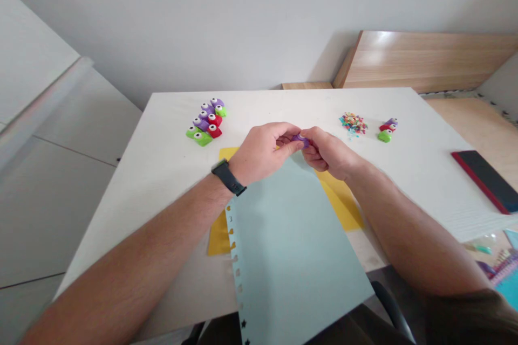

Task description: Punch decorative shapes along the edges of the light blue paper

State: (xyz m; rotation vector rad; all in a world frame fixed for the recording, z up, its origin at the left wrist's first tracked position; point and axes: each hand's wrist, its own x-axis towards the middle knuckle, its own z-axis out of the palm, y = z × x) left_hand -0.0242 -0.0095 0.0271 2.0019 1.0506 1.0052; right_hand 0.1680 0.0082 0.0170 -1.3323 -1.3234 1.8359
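Pale blue sheet (295,248) nearest. Purple piece (301,142) by sheet's far end, pinched in two-handed grip: left hand (263,149) on its left, right hand (328,152) on its right, neither nearer; long axis unclear.

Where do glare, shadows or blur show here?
In the head view, soft glare whitens the wooden panel near its top left; a shadow darkens the grey wall beside it; the purple piece between left hand and right hand shows little fine detail, perhaps from blur.
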